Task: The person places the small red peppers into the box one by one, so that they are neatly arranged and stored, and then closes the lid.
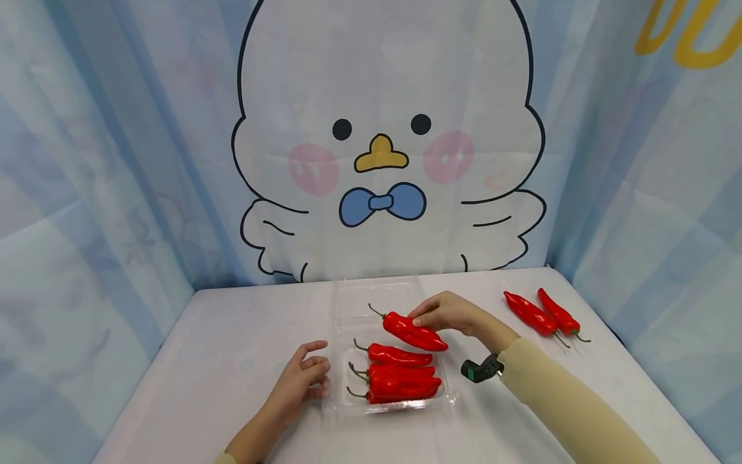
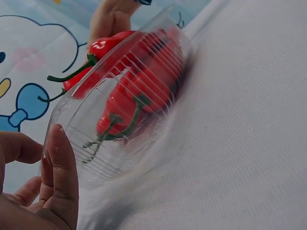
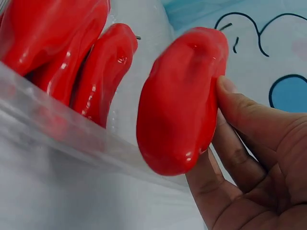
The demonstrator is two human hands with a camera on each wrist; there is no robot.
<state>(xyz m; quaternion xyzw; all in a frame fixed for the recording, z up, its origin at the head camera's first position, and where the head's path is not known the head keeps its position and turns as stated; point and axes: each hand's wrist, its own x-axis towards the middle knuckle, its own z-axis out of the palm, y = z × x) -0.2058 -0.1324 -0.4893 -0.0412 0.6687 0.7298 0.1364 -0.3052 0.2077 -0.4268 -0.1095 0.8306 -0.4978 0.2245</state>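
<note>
Pepper (image 1: 413,332) hangs left of the right hand (image 1: 451,312) pinching it, apparently above the box (image 1: 400,406).

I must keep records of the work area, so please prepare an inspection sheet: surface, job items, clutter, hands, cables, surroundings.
Surface: white table.
Job items: several red peppers in an open clear box; two peppers on the table's right side.
Clutter: nothing seen.
Hands: right hand holds one pepper near the box; left hand is at the box's left edge, contact unclear.
Cables: nothing seen.
Surroundings: blue curtains, cartoon bird behind the table.
</note>
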